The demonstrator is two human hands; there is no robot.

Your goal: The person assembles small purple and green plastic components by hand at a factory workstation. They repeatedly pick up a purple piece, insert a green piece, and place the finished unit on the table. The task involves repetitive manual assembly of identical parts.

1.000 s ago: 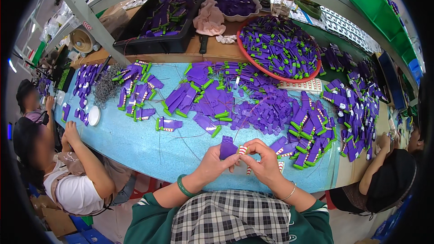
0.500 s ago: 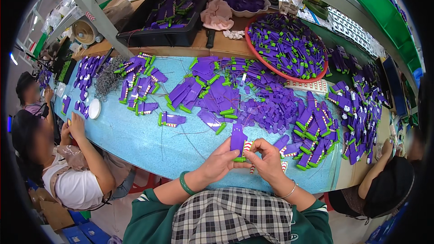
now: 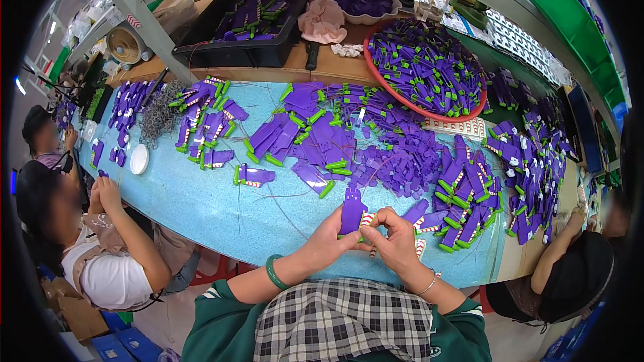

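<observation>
In front of me, my left hand (image 3: 325,240) grips a flat purple plastic piece (image 3: 352,210) with a green end, held upright above the table edge. My right hand (image 3: 396,240) pinches a red-and-white striped sticker strip (image 3: 367,218) against the piece's right edge. The thumbs and fingers of both hands come close together at the green end, which they mostly cover. Just right of my hands lies a pile of purple pieces with green ends and striped edges (image 3: 463,194). Beyond my hands, small loose purple parts (image 3: 402,161) are heaped up.
A red-rimmed basket (image 3: 370,60) full of purple and green parts sits at the back, with a black tray (image 3: 268,57) left of it. More pieces and a tangle of thin wire (image 3: 161,117) cover the blue table (image 3: 181,201). Co-workers sit at left (image 3: 121,275) and right (image 3: 570,281).
My hands stay in nearly the same place, with the fingers slightly shifted at the green end. The co-worker at left has brought both hands closer together.
</observation>
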